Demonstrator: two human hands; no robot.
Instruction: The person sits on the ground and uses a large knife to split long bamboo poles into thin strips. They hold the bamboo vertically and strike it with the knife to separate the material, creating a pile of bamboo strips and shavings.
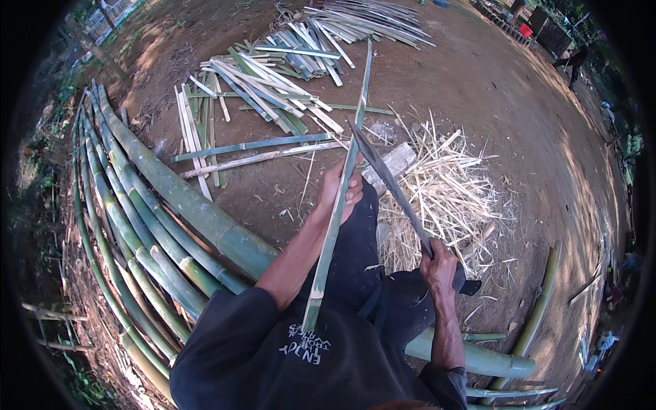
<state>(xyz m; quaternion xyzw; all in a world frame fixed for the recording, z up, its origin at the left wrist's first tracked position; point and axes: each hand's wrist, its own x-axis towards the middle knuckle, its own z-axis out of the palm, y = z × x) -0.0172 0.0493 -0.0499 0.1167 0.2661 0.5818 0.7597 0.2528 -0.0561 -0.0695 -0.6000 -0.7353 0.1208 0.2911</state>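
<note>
My left hand [336, 189] is closed around a long green bamboo strip [324, 273], which runs from my chest up and away past my knee. In my right hand [439, 264] is the handle of a machete [388, 176]. Its dark blade slants up and to the left, with the tip beside the strip just beyond my left hand; I cannot tell if they touch. Under the blade, a pale block of wood [400, 160] lies beside my leg. Thin bamboo shavings [447, 198] are heaped to the right of it.
Thick green bamboo poles [198, 198] lie along the left side and pass beneath me, one pole end [512, 365] showing at the right. Split strips [266, 92] are piled ahead, with another stack [372, 22] farther off. A person [577, 63] stands at the far right.
</note>
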